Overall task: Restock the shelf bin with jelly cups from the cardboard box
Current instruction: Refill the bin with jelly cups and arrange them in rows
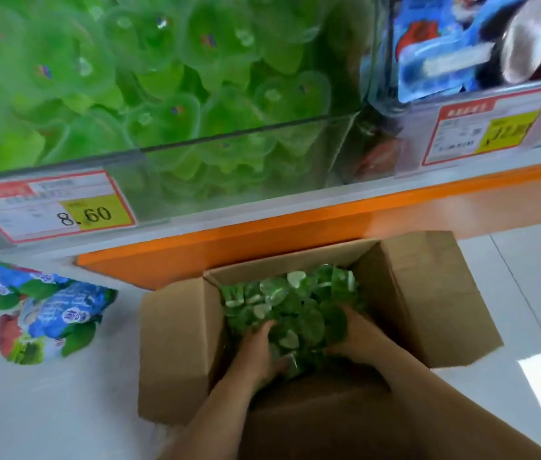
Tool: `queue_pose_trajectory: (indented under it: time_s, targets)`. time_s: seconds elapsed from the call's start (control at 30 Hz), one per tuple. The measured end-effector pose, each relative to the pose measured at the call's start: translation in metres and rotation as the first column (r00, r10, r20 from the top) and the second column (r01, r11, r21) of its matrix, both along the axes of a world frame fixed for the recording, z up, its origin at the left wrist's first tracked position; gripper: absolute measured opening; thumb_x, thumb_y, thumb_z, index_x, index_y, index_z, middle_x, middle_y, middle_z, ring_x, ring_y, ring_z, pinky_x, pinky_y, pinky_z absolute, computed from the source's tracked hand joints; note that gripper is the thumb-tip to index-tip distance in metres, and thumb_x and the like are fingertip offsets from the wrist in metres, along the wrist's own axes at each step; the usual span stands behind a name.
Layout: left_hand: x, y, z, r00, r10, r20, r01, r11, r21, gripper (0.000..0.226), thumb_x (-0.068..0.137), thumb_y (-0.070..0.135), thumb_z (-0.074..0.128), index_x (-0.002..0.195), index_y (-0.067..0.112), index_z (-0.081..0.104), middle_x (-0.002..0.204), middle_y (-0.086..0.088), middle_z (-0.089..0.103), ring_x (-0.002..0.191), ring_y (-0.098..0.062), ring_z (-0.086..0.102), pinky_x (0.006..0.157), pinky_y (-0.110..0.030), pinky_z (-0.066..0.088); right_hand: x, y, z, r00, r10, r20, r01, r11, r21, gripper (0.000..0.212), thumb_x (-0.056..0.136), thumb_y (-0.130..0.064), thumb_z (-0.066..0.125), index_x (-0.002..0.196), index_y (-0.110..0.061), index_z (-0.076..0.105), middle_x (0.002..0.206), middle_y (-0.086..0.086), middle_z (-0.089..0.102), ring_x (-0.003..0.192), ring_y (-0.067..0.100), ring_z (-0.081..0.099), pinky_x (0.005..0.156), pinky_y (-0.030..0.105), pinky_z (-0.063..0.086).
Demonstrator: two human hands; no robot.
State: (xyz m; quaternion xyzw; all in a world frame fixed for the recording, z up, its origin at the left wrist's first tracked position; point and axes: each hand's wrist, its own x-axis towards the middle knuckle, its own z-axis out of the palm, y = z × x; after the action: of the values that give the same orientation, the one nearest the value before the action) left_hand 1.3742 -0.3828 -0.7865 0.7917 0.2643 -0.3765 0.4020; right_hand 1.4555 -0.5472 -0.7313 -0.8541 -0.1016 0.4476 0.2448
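An open cardboard box (176, 343) stands on the floor below the shelf, part full of green heart-shaped jelly cups (299, 300). Both my hands are inside it. My left hand (262, 346) and my right hand (358, 336) cup a heap of jelly cups between them, fingers curled into the pile from either side. Above, the clear shelf bin (229, 167) holds many green jelly cups (162, 78) behind its transparent front wall.
A price tag reading 8.60 (50, 205) hangs on the bin's front. An orange shelf edge (262, 234) runs just behind the box. Blue and green snack bags (46, 313) lie on the white floor at left. A neighbouring bin (481, 61) holds blue packets.
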Motion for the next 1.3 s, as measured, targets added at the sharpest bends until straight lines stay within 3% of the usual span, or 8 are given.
queue_pose_trajectory:
  time_s: [0.13,0.3,0.43,0.5,0.7,0.87,1.07,1.3]
  targets:
    - [0.006,-0.006,-0.01,0.99,0.052,0.128,-0.047,0.998,-0.04,0.081,0.077,0.029,0.075,0.145,0.031,0.031,0.147,-0.002,0.036,0.134,-0.019,0.038,0.109,-0.038,0.036,0.001,0.0,-0.014,0.984,-0.141,-0.107,0.15,0.985,0.083,0.081,0.076,-0.017,0.076,0.142,-0.019,0.029,0.141,0.002,0.039,0.129,0.017,0.037,0.102,0.03,0.039]
    - [0.014,-0.012,-0.016,0.983,-0.115,0.141,0.112,0.993,0.029,0.091,0.079,0.035,0.073,0.15,0.035,0.016,0.157,-0.001,0.015,0.143,-0.022,0.018,0.116,-0.04,0.025,0.004,0.002,-0.029,0.991,-0.043,-0.131,0.056,0.993,0.1,0.083,0.074,-0.017,0.077,0.142,-0.024,0.031,0.144,-0.001,0.038,0.133,0.015,0.035,0.109,0.025,0.028]
    - [0.015,-0.01,-0.016,0.987,-0.067,0.143,0.062,0.997,0.042,0.086,0.079,0.033,0.074,0.148,0.027,0.023,0.149,-0.001,0.032,0.135,-0.021,0.035,0.109,-0.035,0.035,0.01,0.003,-0.031,0.996,0.053,-0.077,-0.045,0.993,0.108,0.076,0.078,-0.02,0.075,0.141,-0.024,0.034,0.135,-0.011,0.039,0.126,0.005,0.035,0.096,0.009,0.024]
    - [0.016,-0.009,-0.015,0.988,-0.002,0.156,-0.001,1.0,0.018,0.08,0.079,0.032,0.073,0.145,0.024,0.028,0.144,0.0,0.04,0.13,-0.018,0.041,0.105,-0.032,0.039,0.011,0.004,-0.034,0.996,0.072,-0.057,-0.067,0.994,0.09,0.075,0.079,-0.024,0.074,0.142,-0.026,0.033,0.138,-0.008,0.042,0.127,0.007,0.038,0.096,0.012,0.027]
    - [0.023,-0.011,-0.014,0.99,-0.059,0.132,0.051,0.997,0.064,0.052,0.078,0.036,0.073,0.122,0.02,0.052,0.121,0.0,0.054,0.108,-0.016,0.053,0.086,-0.027,0.045,0.011,0.01,-0.039,1.0,0.007,-0.016,-0.006,0.998,0.061,0.059,0.082,-0.014,0.07,0.134,-0.024,0.043,0.125,-0.003,0.052,0.118,0.012,0.049,0.096,0.02,0.038]
    - [0.022,-0.014,-0.012,0.986,-0.1,0.136,0.094,0.994,0.049,0.039,0.083,0.034,0.069,0.119,0.024,0.057,0.116,0.005,0.061,0.108,-0.013,0.057,0.088,-0.029,0.047,0.013,0.004,-0.048,1.0,-0.02,0.0,0.02,0.998,0.054,0.028,0.083,-0.008,0.065,0.102,-0.027,0.055,0.106,-0.007,0.055,0.104,0.01,0.055,0.085,0.021,0.047]
    - [0.022,0.009,0.003,0.977,0.049,0.208,-0.059,0.997,0.04,0.037,0.083,0.037,0.07,0.117,0.029,0.057,0.11,0.013,0.06,0.106,-0.007,0.056,0.083,-0.021,0.043,0.015,0.0,-0.052,1.0,0.002,0.018,-0.003,1.0,0.016,0.018,0.09,-0.01,0.058,0.097,-0.026,0.056,0.106,-0.004,0.056,0.1,0.011,0.054,0.084,0.023,0.047]
    - [0.028,0.032,0.018,0.949,0.133,0.285,-0.16,0.984,0.076,0.052,0.083,0.042,0.067,0.131,0.027,0.05,0.122,0.008,0.059,0.107,-0.01,0.057,0.09,-0.03,0.049,0.012,-0.003,-0.044,0.996,0.07,0.051,-0.071,0.997,0.026,0.012,0.092,-0.016,0.058,0.102,-0.021,0.062,0.1,-0.008,0.054,0.097,0.008,0.053,0.082,0.018,0.043]
